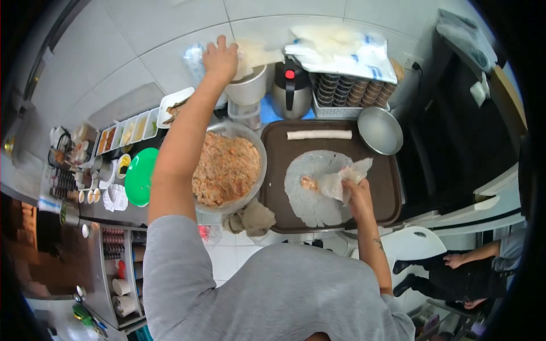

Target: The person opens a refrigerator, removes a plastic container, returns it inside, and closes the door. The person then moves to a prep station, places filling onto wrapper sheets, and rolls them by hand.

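My right hand [358,199] pinches a crumpled, translucent piece of rice paper [335,183]. Under it a round rice paper sheet [307,210] lies flat on a brown tray [273,193], with a small portion of orange-flecked filling [309,182] on top. Further back on the tray rests a finished white roll [319,134]. My left hand [220,59] is stretched out to the back, fingers apart, between a clear and blue plastic bag [195,61] and pale sheets [253,55] on a white tub [248,88]. A large bowl of filling [227,167] stands left of the tray.
A metal bowl [380,131] overlaps the tray's back right corner. Behind the tray stand a steel jug [290,91] and a basket of stacked dark cups [347,91]. A cloth [250,219] lies by the bowl's front. Left are a green lid [141,177] and condiment trays [128,132]. Another person [472,273] is at right.
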Available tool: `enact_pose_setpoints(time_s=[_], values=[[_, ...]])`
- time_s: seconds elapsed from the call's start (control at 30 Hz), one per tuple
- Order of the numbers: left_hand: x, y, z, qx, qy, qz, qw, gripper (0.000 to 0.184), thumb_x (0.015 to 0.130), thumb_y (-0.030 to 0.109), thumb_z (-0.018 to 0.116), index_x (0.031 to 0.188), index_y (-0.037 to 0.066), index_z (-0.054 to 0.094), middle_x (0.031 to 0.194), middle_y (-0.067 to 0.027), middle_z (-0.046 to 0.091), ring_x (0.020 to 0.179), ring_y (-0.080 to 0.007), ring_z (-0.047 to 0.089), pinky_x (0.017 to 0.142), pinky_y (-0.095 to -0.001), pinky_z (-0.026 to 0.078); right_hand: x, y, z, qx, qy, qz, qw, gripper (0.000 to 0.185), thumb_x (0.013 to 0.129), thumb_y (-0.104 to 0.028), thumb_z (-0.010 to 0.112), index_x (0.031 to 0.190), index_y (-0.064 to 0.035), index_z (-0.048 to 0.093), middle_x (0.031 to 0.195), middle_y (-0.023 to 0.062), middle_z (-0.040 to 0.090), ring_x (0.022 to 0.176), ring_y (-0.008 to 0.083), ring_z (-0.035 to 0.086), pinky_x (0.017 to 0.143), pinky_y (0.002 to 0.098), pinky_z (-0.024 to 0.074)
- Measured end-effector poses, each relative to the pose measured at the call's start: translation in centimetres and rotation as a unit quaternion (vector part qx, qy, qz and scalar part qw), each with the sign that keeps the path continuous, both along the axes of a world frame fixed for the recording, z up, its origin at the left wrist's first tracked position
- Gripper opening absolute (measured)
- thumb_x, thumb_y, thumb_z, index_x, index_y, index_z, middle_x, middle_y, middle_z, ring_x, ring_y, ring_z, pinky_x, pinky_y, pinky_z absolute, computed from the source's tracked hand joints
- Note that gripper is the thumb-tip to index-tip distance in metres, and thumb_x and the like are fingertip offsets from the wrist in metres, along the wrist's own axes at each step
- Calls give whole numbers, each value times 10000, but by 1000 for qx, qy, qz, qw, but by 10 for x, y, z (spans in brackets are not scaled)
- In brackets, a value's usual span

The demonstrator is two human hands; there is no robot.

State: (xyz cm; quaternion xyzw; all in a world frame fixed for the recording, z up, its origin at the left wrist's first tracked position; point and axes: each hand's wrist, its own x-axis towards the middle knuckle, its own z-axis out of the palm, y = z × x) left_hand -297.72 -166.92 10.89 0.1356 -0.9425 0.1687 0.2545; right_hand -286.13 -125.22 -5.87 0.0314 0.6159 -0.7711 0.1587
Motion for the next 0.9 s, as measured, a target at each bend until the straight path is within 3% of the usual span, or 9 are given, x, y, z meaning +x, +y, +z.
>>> enact_pose_setpoints(time_s=[0.37,0.47,0.57,0.6,0.63,0.67,0.7,0.73,0.9], values=[[-3,15,24,7,-52,-43,998,214,801,299,654,926,125,668,991,-121,596,1017,-326,532,803,-508,408,-5,2,23,-108,2,58,992,387,802,-14,575,1186,9,540,1116,98,595,980,192,600,864,322,490],[0,26,29,-66,139,-88,984,212,842,300,625,923,115,689,1066,-121,601,976,-333,555,800,-482,422,-11,13,37,-139,9,52,989,395,801,-9,569,1195,-1,533,1103,112,582,978,201,601,874,338,501],[27,83,31,124,114,-213,962,246,877,305,599,970,96,690,1086,-118,599,985,-314,568,828,-440,439,-8,16,53,-170,10,63,983,393,803,-3,575,1193,-12,532,1066,100,577,974,200,599,863,338,507],[59,130,32,448,-21,-288,846,316,891,322,597,1095,86,643,1092,-120,587,1014,-288,572,874,-389,450,-5,14,54,-170,10,74,983,393,800,-7,579,1190,-18,532,1082,97,570,981,197,594,869,334,501],[76,158,15,495,-139,-380,769,406,904,361,592,1186,69,582,1109,-117,581,1033,-246,566,909,-356,446,0,13,55,-169,8,85,982,394,797,-11,582,1188,-24,533,1098,95,563,987,194,588,874,330,495],[75,171,-37,252,-59,-558,788,428,907,361,599,1207,58,560,1114,-108,576,1022,-217,562,932,-325,438,4,13,55,-169,8,96,981,395,794,-15,586,1185,-30,534,1114,93,556,993,191,583,880,326,489],[87,198,-66,474,-197,-535,671,383,903,345,613,1136,43,580,1078,-92,584,993,-199,559,915,-318,439,8,14,50,-172,4,101,980,378,805,-25,609,1176,-39,536,1106,79,562,1008,185,578,884,326,484],[101,212,-69,472,-366,-504,623,316,904,312,614,1049,32,586,1030,-89,590,970,-198,561,875,-326,447,14,19,46,-147,2,92,985,367,815,-24,612,1173,-36,538,1094,79,571,1000,182,582,878,322,485],[100,243,-97,427,-570,-355,605,161,892,194,591,927,37,599,987,-95,592,916,-226,566,766,-357,450,46,68,13,-84,-52,15,995,307,846,-18,619,1144,-27,548,1050,75,604,963,167,598,839,311,491]])
